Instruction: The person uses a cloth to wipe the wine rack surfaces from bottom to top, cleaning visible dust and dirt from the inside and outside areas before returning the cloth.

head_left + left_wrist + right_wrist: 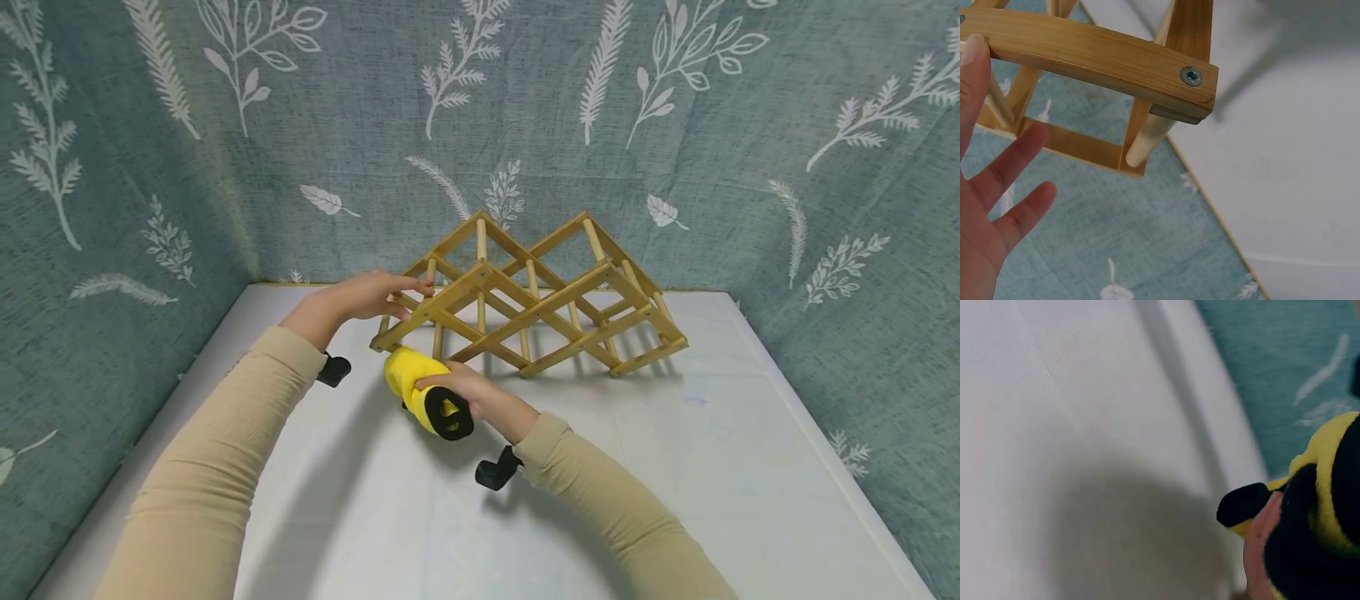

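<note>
A folding lattice rack (540,308) of light wood, with slats and round dowels, stands at the back of the white table. My left hand (367,296) reaches to its left end. In the left wrist view one fingertip touches a wooden slat (1085,47), while two other fingers spread out straight below it. My right hand (483,393) grips a yellow and black plush toy (411,373) just in front of the rack's left corner. Its black-edged end faces me. The right wrist view shows the soft toy (1322,519) at the right edge, a small black part sticking out.
Teal cloth (525,100) with white leaf prints hangs behind the white table (675,475) and on both sides. Black camera mounts (495,471) are worn at both wrists. Shadows of the arms fall across the tabletop.
</note>
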{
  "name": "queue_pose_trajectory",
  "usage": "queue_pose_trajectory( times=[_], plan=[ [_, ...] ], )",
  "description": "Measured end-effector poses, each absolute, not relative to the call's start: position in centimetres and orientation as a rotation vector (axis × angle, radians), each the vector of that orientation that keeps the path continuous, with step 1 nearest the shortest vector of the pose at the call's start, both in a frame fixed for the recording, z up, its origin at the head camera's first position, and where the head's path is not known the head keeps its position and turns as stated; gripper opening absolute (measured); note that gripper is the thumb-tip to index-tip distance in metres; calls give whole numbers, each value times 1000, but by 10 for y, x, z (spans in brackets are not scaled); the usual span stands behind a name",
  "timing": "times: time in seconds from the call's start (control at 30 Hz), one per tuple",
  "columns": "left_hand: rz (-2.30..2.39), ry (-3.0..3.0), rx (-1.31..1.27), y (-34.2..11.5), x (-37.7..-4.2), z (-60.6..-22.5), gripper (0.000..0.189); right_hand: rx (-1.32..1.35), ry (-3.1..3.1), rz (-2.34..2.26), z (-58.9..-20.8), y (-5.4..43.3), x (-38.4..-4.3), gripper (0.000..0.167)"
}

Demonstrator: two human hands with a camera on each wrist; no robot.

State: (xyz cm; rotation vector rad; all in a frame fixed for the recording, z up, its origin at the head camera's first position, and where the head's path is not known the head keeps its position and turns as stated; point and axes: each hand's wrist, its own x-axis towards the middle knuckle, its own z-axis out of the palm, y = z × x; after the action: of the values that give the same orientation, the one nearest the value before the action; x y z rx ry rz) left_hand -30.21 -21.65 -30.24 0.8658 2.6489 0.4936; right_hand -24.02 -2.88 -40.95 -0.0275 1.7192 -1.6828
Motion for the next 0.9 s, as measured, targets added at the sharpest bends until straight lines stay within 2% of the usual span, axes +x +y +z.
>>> queue_pose_trajectory(
  times=[0.17, 0.37, 0.9],
  plan=[
    [520, 2646, 925, -215, -300, -303, 48, 33, 1585, -1814, -419, -46, -245, 29],
    [529, 2660, 913, -216, -298, -304, 48, 70, 1341, -2088, -397, -32, -242, 15],
    [512, 2663, 891, -215, -298, -304, 48, -136, 1156, -2199, -326, 50, -235, 16]
  ],
)
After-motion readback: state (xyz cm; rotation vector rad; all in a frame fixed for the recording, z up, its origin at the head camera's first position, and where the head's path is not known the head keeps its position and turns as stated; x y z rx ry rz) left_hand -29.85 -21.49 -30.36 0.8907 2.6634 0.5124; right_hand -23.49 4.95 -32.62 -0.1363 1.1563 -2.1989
